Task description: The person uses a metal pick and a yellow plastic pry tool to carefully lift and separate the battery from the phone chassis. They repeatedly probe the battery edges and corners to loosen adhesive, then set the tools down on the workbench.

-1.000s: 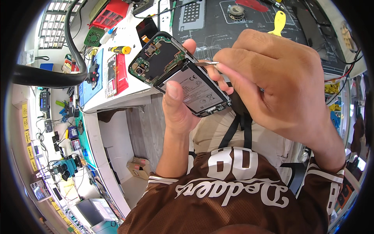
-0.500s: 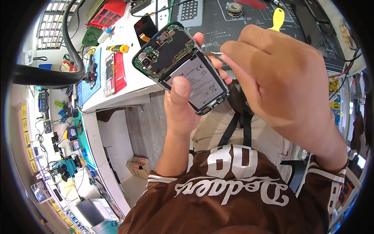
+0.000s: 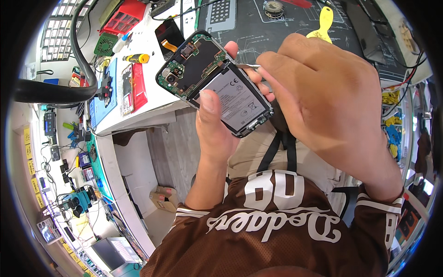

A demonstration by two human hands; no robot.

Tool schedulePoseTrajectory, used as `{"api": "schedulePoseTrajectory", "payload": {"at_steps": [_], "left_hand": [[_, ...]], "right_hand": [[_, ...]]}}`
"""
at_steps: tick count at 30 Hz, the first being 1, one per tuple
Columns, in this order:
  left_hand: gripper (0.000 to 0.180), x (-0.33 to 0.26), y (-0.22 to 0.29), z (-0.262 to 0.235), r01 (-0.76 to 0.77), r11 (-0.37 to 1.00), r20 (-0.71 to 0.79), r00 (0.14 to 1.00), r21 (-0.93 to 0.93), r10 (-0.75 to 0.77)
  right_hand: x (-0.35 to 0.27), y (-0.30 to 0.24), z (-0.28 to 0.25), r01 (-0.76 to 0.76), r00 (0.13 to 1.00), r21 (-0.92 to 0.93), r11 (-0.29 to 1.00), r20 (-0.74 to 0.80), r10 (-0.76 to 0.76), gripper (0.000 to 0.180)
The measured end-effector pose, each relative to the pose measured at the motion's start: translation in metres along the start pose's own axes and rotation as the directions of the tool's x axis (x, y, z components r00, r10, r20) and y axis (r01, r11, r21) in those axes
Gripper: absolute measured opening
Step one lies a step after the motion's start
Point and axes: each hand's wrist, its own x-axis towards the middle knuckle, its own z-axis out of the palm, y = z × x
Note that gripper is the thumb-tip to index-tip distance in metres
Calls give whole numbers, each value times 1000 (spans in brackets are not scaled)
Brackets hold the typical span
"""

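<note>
My left hand (image 3: pixel 213 121) grips an opened smartphone (image 3: pixel 196 71), thumb on its near left side and fingertips showing past the far right side. The phone is tilted, with its green circuit board, camera module (image 3: pixel 171 77) and large pale battery (image 3: pixel 240 99) exposed. My right hand (image 3: pixel 318 87) pinches a thin metal tool (image 3: pixel 247 66), whose flat tip reaches the phone's right edge, by the upper corner of the battery. Most of the tool is hidden inside the fingers, so its exact kind does not show.
Beyond the phone lies a dark work mat (image 3: pixel 258 39) with a yellow scraper (image 3: pixel 324 25) and a round metal tin (image 3: pixel 274 9). On the white table are a black phone screen (image 3: pixel 168 34), a yellow screwdriver (image 3: pixel 137 58) and another opened phone (image 3: pixel 128 87) beside a red pouch. A black flexible arm (image 3: pixel 69 94) juts in from the left.
The phone and both hands have shifted only slightly in the picture. My right hand has moved a little left and down, the tool still at the phone's edge.
</note>
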Motion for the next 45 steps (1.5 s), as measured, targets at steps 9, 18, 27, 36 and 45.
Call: {"api": "schedulePoseTrajectory", "payload": {"at_steps": [9,18,27,36,45], "left_hand": [[102,0,-5,-14,-35,982,80,995,-186,51],[94,6,-1,-25,-108,985,164,978,-131,129],[86,10,-1,-28,-87,969,212,967,-232,138],[91,5,-21,-25,-167,900,106,968,-403,227],[92,15,-18,-46,-45,946,290,946,-320,143]], "right_hand": [[18,-24,-14,11,1000,65,998,9,-12,15],[13,-17,-8,70,992,183,981,-117,-49,19],[19,-14,-7,17,998,331,944,-68,5,15],[22,-25,-17,29,999,158,987,-27,-25,16],[21,-20,-11,103,988,137,985,-127,-85,20]]}}
